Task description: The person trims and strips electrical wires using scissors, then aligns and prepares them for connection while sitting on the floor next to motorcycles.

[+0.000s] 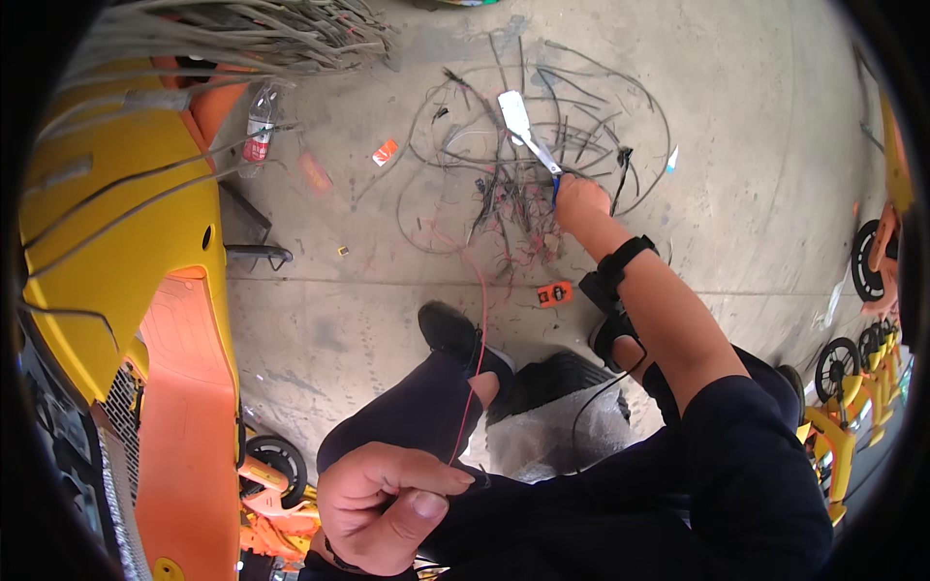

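Observation:
My left hand (392,504) is low in the view, in front of my knee. Its thumb and forefinger are pinched on the end of a thin red wire (483,320), which runs up to the floor. Farther out, my right hand (583,201) is closed round the blue handle of a pair of scissors (539,150). The blades point away to the upper left, against a white tag (514,111). Under and around them lies a loose tangle of grey and black cables (572,107), with cut wire bits (513,208) heaped near my right hand.
An orange-and-black piece (555,294) lies on the concrete before my shoes. Clear plastic wrap (557,436) sits between my legs. On the left stand a yellow-and-orange vehicle body (184,387), a plastic bottle (259,128) and a cable bundle (291,39). Wheeled yellow frames (838,373) line the right.

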The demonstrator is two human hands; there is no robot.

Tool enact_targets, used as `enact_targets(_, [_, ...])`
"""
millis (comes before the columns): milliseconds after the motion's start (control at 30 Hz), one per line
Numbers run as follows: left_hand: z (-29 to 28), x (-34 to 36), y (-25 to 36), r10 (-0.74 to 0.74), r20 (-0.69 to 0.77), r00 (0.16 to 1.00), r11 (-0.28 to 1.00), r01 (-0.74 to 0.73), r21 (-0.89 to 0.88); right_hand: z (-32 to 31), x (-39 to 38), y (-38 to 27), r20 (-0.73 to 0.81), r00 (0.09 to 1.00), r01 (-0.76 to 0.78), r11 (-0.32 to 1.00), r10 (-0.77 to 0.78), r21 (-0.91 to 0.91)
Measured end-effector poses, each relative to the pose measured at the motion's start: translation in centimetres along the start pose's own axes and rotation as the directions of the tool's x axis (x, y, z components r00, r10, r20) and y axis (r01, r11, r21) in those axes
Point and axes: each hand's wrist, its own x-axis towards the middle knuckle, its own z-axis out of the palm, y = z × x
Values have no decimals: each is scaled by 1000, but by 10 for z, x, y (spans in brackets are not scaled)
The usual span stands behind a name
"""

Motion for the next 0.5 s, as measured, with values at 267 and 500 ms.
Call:
enact_targets(267, [-2, -21, -22, 217, 184, 959, 929, -261, 264, -22, 1, 0, -2, 1000, -25, 1000, 25, 4])
enact_targets(500, [-4, -41, -20, 320, 180, 930, 903, -357, 239, -44, -25, -27, -77, 982, 172, 985, -173, -19])
